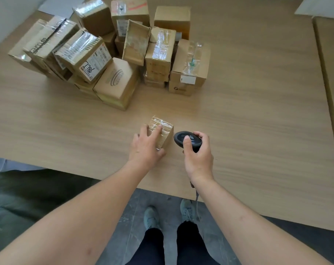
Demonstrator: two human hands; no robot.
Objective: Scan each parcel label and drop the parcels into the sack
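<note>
Pale wooden table (257,115) — heaped cardboard parcels (108,52), one small parcel (165,131) apart.

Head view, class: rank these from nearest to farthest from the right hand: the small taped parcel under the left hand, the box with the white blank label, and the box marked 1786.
1. Small taped parcel, just left of the right hand, on the table.
2. Box with the white blank label, beyond the hand, at the pile's right end.
3. Box marked 1786, far left in the pile.

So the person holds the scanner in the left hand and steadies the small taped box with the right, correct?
Not quite: the hands are swapped. In the head view the right hand grips the black scanner, and the left hand holds the small taped box on the table.
</note>
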